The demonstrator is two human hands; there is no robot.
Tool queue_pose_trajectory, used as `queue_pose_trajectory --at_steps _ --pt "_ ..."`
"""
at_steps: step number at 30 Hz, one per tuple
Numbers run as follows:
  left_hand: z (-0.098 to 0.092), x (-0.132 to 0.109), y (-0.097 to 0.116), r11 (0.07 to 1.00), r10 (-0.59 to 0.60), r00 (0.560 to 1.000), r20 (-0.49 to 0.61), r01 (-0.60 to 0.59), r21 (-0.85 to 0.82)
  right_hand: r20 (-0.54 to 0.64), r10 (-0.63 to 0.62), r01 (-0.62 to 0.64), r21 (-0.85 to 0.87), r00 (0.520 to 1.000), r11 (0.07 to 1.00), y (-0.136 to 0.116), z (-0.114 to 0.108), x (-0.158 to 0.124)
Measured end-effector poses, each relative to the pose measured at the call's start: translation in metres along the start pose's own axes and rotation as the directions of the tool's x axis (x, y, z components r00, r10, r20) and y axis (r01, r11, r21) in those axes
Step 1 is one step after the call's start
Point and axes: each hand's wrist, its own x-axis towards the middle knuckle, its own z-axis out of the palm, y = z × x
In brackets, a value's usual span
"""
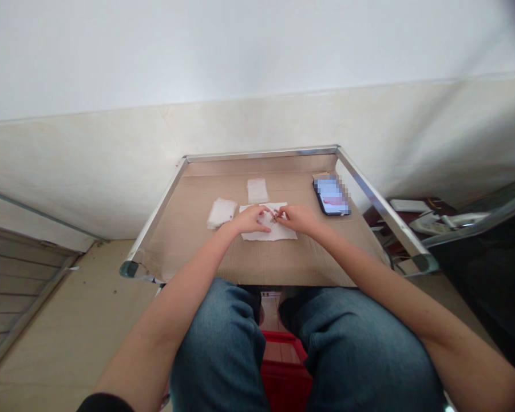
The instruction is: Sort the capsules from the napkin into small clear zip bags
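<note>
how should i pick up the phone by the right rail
Pinch the phone by its two long edges, coming from the near side with the right hand, the closer of the two hands. It appears to lie flat, screen up, with its length pointing away from the person, and the metal rail crowds its far right side.

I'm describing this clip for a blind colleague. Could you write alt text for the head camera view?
The left hand and right hand pinch a small reddish-brown item above a white paper sheet on a cardboard-topped table. Two small white packets and a phone lie nearby.
</note>
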Motion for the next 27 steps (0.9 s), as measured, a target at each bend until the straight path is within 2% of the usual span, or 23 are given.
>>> queue_pose_trajectory --at_steps 4,7,11,14,22,27 --pt "0.000 0.000 0.001 1.000 -0.003 1.000 0.005 0.003 -0.011 -0.010 -0.032 0.032 -0.030 0.999 0.999 -0.002 -0.003 -0.001" --pt "0.000 -0.001 0.000 1.000 -0.007 1.000 0.006 0.007 -0.018 -0.031 -0.012 0.011 -0.017 0.999 1.000 -0.003 -0.005 -0.001" --pt "0.000 -0.001 0.001 1.000 -0.017 1.000 -0.002 0.017 -0.026 -0.049 0.051 -0.046 0.095 0.997 0.994 -0.005 -0.008 0.000" --pt "0.000 0.000 0.001 1.000 -0.014 1.000 -0.013 0.014 -0.021 -0.052 0.024 -0.014 0.187 0.998 0.982 -0.009 -0.009 0.002" --pt "0.000 0.002 0.000 0.999 0.042 0.996 -0.082 -0.044 -0.022 -0.086 -0.016 0.044 0.335 0.996 0.941 -0.017 -0.009 0.005" --pt "-0.001 0.003 0.003 0.998 0.061 0.980 -0.187 -0.054 0.040 -0.044 -0.065 0.078 0.409 0.997 0.909 -0.021 -0.013 0.005"
